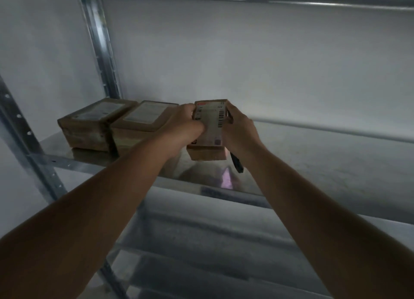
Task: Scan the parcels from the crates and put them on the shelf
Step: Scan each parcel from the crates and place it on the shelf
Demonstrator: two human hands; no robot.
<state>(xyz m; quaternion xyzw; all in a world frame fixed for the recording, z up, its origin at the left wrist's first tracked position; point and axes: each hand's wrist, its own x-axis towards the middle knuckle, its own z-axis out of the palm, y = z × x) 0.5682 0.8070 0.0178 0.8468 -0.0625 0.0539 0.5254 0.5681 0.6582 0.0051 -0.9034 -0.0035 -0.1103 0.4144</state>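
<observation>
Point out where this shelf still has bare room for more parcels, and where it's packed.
Free: the long bare stretch of the shelf to the right of the held parcel, out to the frame's edge. Crowded: the left end, where two parcels sit side by side against the upright post, with the left hand and right hand gripping the third beside them.

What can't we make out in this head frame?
- Crates: none in the head view, out of frame.
- Label text on held parcel: too small and blurred, partly under left hand.
- Black thing under right hand: mostly hidden.
- Two shelved parcels' labels: blurred.
</observation>
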